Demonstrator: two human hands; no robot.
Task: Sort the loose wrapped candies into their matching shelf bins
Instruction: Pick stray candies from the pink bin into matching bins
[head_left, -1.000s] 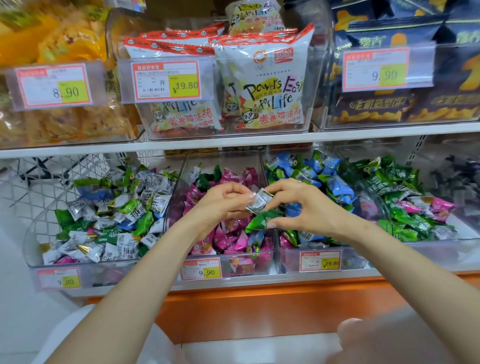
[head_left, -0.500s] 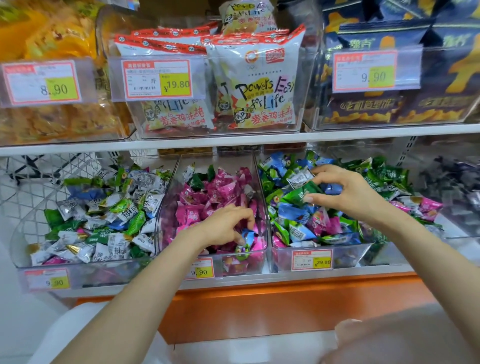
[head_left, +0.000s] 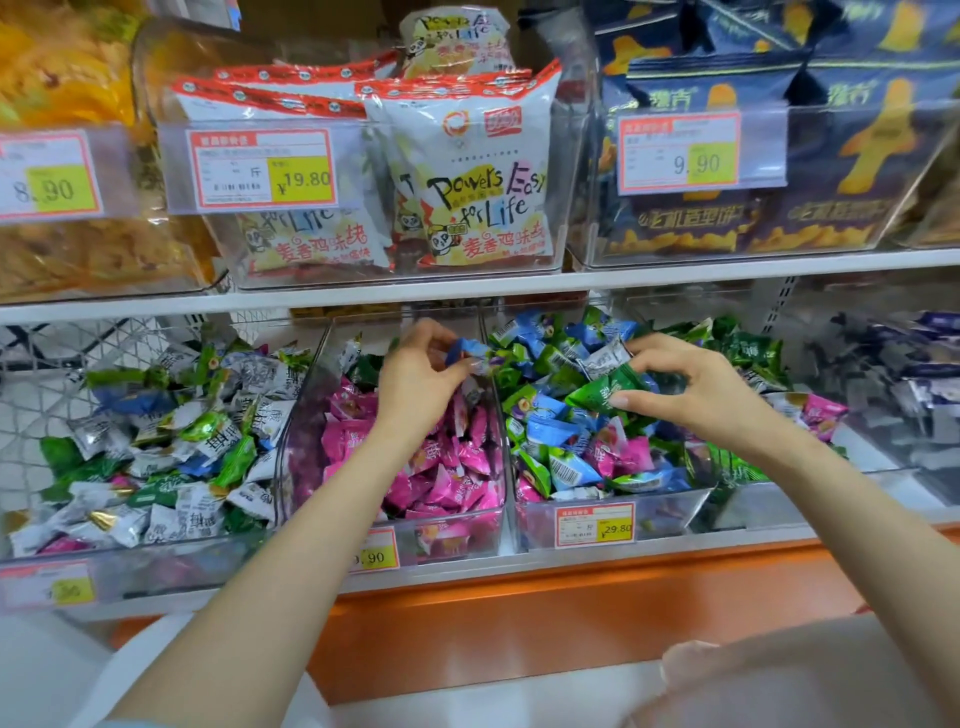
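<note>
My left hand (head_left: 415, 379) pinches a blue wrapped candy (head_left: 470, 354) above the wall between the pink-candy bin (head_left: 395, 540) and the mixed blue-and-green bin (head_left: 670, 512). My right hand (head_left: 691, 384) hovers over the mixed bin and pinches a green wrapped candy (head_left: 605, 389) with a silver-white one (head_left: 605, 359) just above it. Pink candies (head_left: 447, 467) fill the middle bin. The left bin (head_left: 130, 566) holds mixed silver, green and blue candies.
A green-candy bin (head_left: 753, 358) sits right of the mixed bin, with dark packets (head_left: 909, 374) further right. The shelf above (head_left: 363, 293) carries snack bags in clear bins with price tags. An orange shelf front (head_left: 571, 597) runs below.
My left hand rose from the pink bin's front to its back right corner, now pinching a blue candy. My right hand stayed over the mixed bin with its green and silver candies.
</note>
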